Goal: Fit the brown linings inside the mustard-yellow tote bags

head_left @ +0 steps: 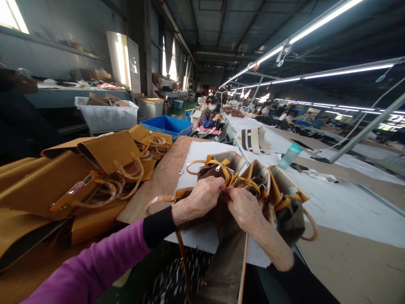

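My left hand (205, 196) and my right hand (245, 207) meet with fingertips pinched together above the table's near edge. Whatever lies between the fingers is too small and covered to make out. Below them hangs the dark olive lining of an opened yellow handbag (226, 253), drooping over the edge toward my lap. Just beyond my fingers, several more yellow handbags stand bunched, their linings showing. A zipper pull (219, 167) and yellow straps (242, 181) stick up among them. A rounded handle (160, 202) pokes out left of my left wrist.
Yellow handbags (104, 150) with wrapped handles are heaped at left. Behind them are a blue bin (167, 123) and a white bin (106, 114). A teal bottle (290, 155) stands on the long table (341, 207). Another person (210, 118) sits farther along it.
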Available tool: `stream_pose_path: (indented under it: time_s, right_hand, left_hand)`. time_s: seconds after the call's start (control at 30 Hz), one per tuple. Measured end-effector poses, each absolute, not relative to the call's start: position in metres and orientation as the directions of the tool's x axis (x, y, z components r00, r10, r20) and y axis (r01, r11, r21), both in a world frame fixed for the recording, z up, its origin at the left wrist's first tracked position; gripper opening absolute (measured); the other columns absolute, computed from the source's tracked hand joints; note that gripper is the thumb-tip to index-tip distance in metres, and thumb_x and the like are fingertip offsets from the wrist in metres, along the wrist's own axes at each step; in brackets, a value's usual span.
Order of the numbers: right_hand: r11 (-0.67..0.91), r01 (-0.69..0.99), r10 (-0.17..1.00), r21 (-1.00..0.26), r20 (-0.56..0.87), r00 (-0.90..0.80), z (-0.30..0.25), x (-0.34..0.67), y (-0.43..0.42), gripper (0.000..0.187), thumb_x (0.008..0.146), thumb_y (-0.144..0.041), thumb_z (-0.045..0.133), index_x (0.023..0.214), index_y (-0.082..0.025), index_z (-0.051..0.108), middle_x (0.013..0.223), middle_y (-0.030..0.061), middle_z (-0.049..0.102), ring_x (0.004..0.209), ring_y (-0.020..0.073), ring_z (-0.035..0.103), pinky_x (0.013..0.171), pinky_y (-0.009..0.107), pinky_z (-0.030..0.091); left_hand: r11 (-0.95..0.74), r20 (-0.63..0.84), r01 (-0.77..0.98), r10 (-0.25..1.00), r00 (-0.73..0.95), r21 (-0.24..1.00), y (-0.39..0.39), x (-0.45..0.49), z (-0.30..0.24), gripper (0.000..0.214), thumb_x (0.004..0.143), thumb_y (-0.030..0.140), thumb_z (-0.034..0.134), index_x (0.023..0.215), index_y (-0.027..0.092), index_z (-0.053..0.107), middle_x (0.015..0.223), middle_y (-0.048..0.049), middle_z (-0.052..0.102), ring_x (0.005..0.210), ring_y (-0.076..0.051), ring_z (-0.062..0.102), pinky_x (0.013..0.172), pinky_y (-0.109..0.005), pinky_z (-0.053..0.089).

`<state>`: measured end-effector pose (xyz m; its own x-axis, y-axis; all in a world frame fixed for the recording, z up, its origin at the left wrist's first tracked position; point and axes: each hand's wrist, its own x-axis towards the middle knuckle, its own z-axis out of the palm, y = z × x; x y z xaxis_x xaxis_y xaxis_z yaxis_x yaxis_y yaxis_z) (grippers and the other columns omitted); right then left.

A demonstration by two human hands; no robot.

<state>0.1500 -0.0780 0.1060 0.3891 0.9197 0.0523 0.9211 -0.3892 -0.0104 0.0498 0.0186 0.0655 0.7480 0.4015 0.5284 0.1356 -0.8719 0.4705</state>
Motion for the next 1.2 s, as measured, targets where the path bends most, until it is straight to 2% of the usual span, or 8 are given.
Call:
stream_pose_path:
  time_s: [0.17,0.3,0.43,0.57,0.73,0.87,1.03,1.2]
  right_hand:
    - [-0.345,0.938,0.934,-0.039,0.085,0.347,0.111,0.148,-0.073,0.026,0.087,-0.032,0.045,0.102,-0.029,0.065,0.093,0.0037,0.07,0.09,0.0204,0.063,0.068,0.026,0.039]
    - [-0.292,0.956,0.953,-0.011,0.084,0.292,0.108,0.152,-0.07,0.027,0.088,-0.032,0.043,0.098,-0.026,0.067,0.09,0.0055,0.071,0.091,0.0209,0.063,0.072,0.026,0.04]
    - [-0.268,0.963,0.96,-0.022,0.082,0.269,0.105,0.155,-0.07,0.026,0.086,-0.024,0.043,0.094,-0.022,0.067,0.088,0.0061,0.07,0.091,0.0188,0.062,0.074,0.024,0.039]
    - [-0.233,0.971,0.968,-0.046,0.085,0.236,0.106,0.155,-0.07,0.024,0.086,-0.024,0.044,0.085,-0.021,0.068,0.082,0.005,0.07,0.087,0.0181,0.063,0.073,0.024,0.038]
    - [-0.226,0.973,0.97,-0.05,0.083,0.229,0.111,0.153,-0.071,0.023,0.085,-0.024,0.045,0.08,-0.021,0.067,0.078,0.0043,0.07,0.082,0.0172,0.063,0.07,0.024,0.038]
    - [-0.217,0.975,0.972,-0.04,0.084,0.22,0.115,0.15,-0.072,0.026,0.088,-0.026,0.043,0.078,-0.02,0.067,0.077,0.0046,0.07,0.081,0.0162,0.063,0.068,0.023,0.038]
    - [-0.246,0.966,0.967,0.083,0.089,0.239,0.115,0.149,-0.067,0.031,0.089,-0.037,0.043,0.079,-0.021,0.068,0.078,0.0067,0.069,0.083,0.0211,0.064,0.064,0.027,0.039]
    - [-0.126,0.991,0.986,-0.049,0.107,0.131,0.11,0.153,-0.059,0.023,0.087,-0.027,0.047,0.097,-0.029,0.067,0.084,0.0003,0.071,0.086,0.0162,0.063,0.068,0.024,0.039]
  left_hand:
    - [-0.78,0.468,0.136,0.494,0.732,0.611,0.019,0.05,0.072,0.024,0.065,0.004,0.04,0.083,0.018,0.048,0.069,0.0014,0.054,0.063,-0.012,0.047,0.056,-0.023,0.036]
    - [-0.762,0.444,0.113,0.484,0.754,0.638,0.023,0.049,0.073,0.022,0.068,0.005,0.041,0.083,0.017,0.051,0.072,0.0011,0.057,0.064,-0.012,0.049,0.058,-0.023,0.038]
    - [-0.846,0.464,0.155,0.423,0.778,0.511,0.026,0.034,0.072,0.015,0.077,0.009,0.043,0.085,0.017,0.054,0.077,-0.0012,0.059,0.072,-0.014,0.052,0.065,-0.025,0.041]
    - [-0.899,0.48,0.266,0.414,0.773,0.348,0.024,0.01,0.077,0.019,0.077,0.015,0.053,0.096,0.018,0.055,0.093,-0.0041,0.059,0.09,-0.019,0.052,0.079,-0.03,0.042]
    - [-0.89,0.398,0.371,0.452,0.798,0.267,0.022,0.006,0.081,0.009,0.079,0.021,0.054,0.086,0.018,0.06,0.087,-0.0037,0.06,0.084,-0.018,0.055,0.074,-0.029,0.044]
    - [-0.893,0.352,0.379,0.445,0.823,0.243,0.024,0.016,0.077,0.012,0.081,0.023,0.052,0.079,0.017,0.063,0.084,-0.0047,0.061,0.082,-0.018,0.056,0.073,-0.028,0.043]
    - [-0.825,0.302,0.412,0.536,0.789,0.388,0.029,0.022,0.079,0.012,0.078,0.023,0.055,0.075,0.018,0.066,0.073,-0.0018,0.064,0.072,-0.016,0.057,0.065,-0.025,0.041]
    - [-0.762,0.266,0.418,0.59,0.762,0.494,0.032,0.023,0.085,0.012,0.075,0.024,0.058,0.068,0.019,0.067,0.062,0.0008,0.061,0.062,-0.014,0.054,0.055,-0.023,0.034]
